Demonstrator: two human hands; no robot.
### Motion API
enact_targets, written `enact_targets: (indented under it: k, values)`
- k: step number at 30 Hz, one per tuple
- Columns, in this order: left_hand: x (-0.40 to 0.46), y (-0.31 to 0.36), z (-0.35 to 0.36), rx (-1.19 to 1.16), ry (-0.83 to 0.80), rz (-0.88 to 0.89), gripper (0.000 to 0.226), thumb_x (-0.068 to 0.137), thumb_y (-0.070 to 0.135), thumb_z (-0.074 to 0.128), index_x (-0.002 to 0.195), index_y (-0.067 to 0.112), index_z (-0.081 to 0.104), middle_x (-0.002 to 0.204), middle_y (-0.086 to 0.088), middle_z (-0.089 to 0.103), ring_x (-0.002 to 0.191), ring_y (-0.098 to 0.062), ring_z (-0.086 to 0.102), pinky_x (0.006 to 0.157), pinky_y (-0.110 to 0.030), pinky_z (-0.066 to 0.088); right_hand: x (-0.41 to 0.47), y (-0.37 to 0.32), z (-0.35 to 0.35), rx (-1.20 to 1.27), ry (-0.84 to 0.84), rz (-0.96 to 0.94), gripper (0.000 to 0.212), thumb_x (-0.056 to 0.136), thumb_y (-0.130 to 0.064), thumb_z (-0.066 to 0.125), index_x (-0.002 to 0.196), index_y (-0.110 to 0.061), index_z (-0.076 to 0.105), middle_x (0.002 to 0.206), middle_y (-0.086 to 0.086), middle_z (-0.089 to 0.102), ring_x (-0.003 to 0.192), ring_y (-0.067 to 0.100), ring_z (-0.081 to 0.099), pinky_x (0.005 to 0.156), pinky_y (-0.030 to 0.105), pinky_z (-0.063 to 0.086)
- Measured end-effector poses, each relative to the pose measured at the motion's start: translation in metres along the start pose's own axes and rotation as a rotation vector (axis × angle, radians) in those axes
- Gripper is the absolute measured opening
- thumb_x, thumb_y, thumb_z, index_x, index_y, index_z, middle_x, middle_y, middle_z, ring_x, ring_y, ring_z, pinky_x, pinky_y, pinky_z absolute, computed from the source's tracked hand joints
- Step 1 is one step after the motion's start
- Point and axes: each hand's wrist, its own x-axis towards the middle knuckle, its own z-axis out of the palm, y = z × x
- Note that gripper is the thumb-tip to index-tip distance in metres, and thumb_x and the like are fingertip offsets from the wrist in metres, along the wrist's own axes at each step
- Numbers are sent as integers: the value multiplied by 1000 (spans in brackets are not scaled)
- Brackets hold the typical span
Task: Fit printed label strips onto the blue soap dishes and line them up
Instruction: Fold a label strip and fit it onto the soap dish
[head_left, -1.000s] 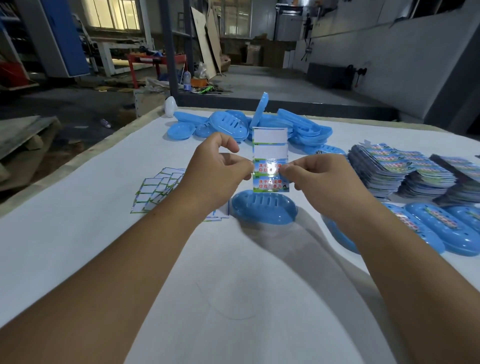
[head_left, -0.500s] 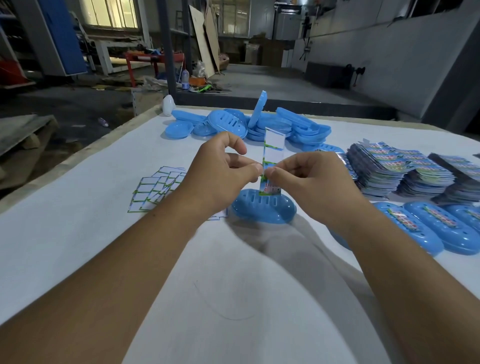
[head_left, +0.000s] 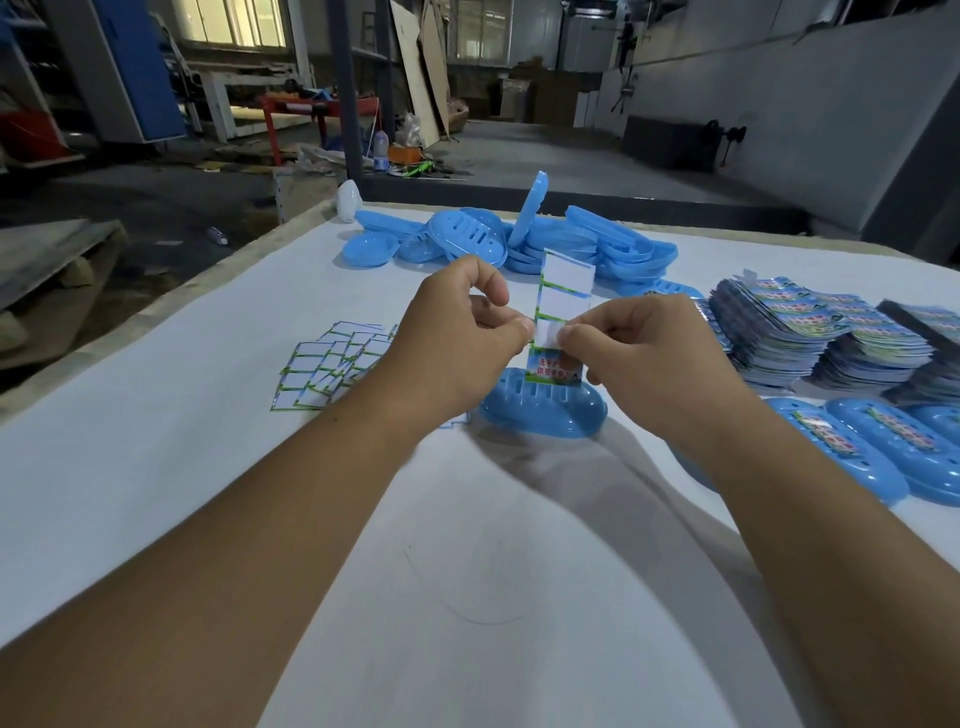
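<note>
Right hand (head_left: 649, 358) hides part of the label strip (head_left: 563, 312)'s printed end, its text too small to read. Below that forearm, a blue dish (head_left: 691, 470) shows perhaps only an edge.

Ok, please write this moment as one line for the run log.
step: peeling label | left hand: pinches label strip | right hand: pinches label strip | soap dish: on table, unlabelled

Glossy blue plastic soap dish (head_left: 540, 415), matt white table (head_left: 156, 467)

Left hand (head_left: 457, 338) and right hand (head_left: 649, 358) pinch fingertips together, forearms extended
</note>
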Motion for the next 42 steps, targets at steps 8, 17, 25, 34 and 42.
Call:
enact_targets:
  k: [8, 17, 25, 34, 42]
  values:
    - [6, -9, -4, 250, 130, 60, 25, 86, 16, 64, 77, 30, 46, 74, 5, 66, 64, -8, 59, 60, -25, 47, 1, 0, -3, -43, 1, 57, 19, 84, -29, 66, 70, -29, 77, 72, 8, 75, 58, 13, 54, 56, 30, 46]
    - [9, -10, -11, 339, 164, 78, 20, 83, 11, 58, 73, 27, 50, 66, 11, 56, 58, 0, 52, 51, -13, 35, 1, -1, -7, -5, 23, 179, 22, 79, -35, 64, 65, -25, 77, 74, 6, 75, 59, 13, 52, 53, 29, 43]
    - [8, -3, -27, 471, 212, 148, 13, 86, 7, 52, 81, 19, 50, 71, 5, 54, 65, -12, 49, 56, -25, 38, 1, -1, -8, -51, 130, 201, 23, 79, -35, 60, 62, -32, 75, 66, 2, 72, 45, 3, 48, 53, 25, 43]
    - [6, -1, -39, 1167, 17, -156, 27, 97, 25, 48, 124, 19, 46, 98, -6, 56, 83, -23, 54, 68, -38, 38, 0, -3, -5, -43, 93, 201, 18, 74, -37, 60, 66, -32, 75, 65, -5, 72, 56, 10, 54, 55, 27, 45]
    - [6, -1, -32, 712, -5, -27, 8, 85, 36, 66, 90, 30, 64, 97, 8, 61, 87, -12, 59, 69, -28, 44, 2, -1, -4, -77, 65, 188, 16, 74, -38, 62, 64, -33, 74, 53, -11, 66, 40, 0, 49, 47, 24, 40]
